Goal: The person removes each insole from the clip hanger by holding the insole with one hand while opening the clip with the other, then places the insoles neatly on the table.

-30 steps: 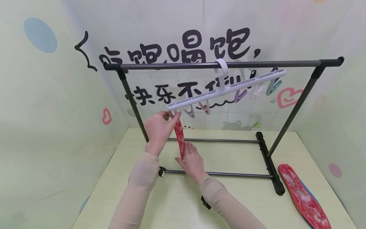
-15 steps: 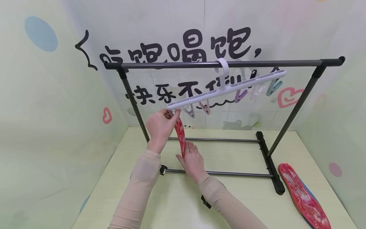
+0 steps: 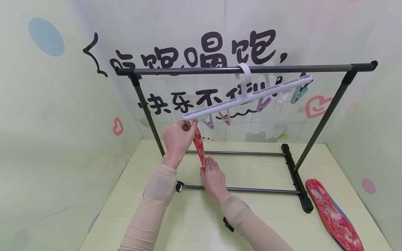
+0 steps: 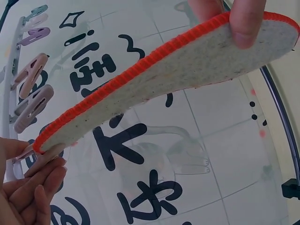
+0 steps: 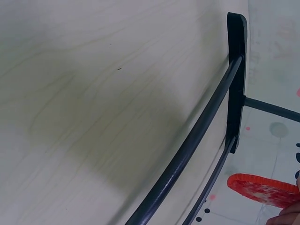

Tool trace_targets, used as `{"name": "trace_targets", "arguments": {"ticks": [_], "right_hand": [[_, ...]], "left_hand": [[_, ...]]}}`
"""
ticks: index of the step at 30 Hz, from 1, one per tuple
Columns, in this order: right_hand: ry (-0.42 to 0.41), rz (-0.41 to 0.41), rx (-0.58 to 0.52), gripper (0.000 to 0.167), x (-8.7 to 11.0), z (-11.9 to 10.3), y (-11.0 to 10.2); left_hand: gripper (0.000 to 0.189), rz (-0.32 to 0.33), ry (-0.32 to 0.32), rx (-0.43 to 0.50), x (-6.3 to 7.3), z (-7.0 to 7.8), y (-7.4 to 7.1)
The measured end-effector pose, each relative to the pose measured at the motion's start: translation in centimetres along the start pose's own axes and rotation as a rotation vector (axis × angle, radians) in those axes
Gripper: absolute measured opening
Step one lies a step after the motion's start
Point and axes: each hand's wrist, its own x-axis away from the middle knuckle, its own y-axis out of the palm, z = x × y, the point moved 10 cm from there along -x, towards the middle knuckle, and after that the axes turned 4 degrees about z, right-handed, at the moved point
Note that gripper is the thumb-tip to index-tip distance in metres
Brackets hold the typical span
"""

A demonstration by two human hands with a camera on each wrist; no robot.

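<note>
A red-patterned shoe insole with a pale underside and bright red stitched edge hangs below the left end of a white clip hanger. My left hand is up at that end, pinching a pinkish clothespin whose tip meets the insole's narrow end. Lower down, my right hand holds the insole's wider end, with a thumb on the pale side in the left wrist view and the other fingers behind it. In the right wrist view the insole's red end sticks out past the fingertips.
The hanger hooks over the top bar of a black rack standing on the wooden table. More clothespins, including a purple one and a teal one, hang along it. Another red insole, with blue showing beneath, lies at the table's right.
My right hand has shifted slightly right, its thumb drawing in towards the fingers, and the insole's lower end has swung right with it. My left hand stays at the clothespin.
</note>
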Motion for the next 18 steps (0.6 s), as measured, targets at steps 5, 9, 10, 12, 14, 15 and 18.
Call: {"name": "trace_targets", "arguments": {"ticks": [5, 9, 10, 12, 14, 15, 18], "right_hand": [[-0.017, 0.034, -0.002, 0.043, 0.5, 0.1, -0.4], [-0.018, 0.055, -0.004, 0.042, 0.9, 0.2, -0.7], [-0.018, 0.062, -0.001, 0.041, 0.9, 0.3, -0.7], [-0.017, 0.079, 0.01, 0.04, 1.2, 0.4, -0.8], [-0.016, 0.096, 0.023, 0.04, 1.4, 0.5, -0.9], [-0.016, 0.104, 0.028, 0.04, 1.5, 0.6, -0.9], [-0.023, 0.118, 0.038, 0.039, 1.9, 0.9, -0.9]], "left_hand": [[0.043, 0.013, 0.026, 0.009, 0.0, 0.4, 0.0], [0.043, 0.025, 0.038, 0.017, 0.2, 0.5, 0.0], [0.043, 0.028, 0.041, 0.019, 0.2, 0.6, -0.1], [0.043, 0.037, 0.045, 0.022, 0.3, 0.6, -0.1], [0.042, 0.041, 0.047, 0.026, 0.4, 0.7, -0.1], [0.041, 0.042, 0.048, 0.029, 0.4, 0.7, -0.1], [0.04, 0.044, 0.046, 0.036, 0.4, 0.7, -0.1]]}}
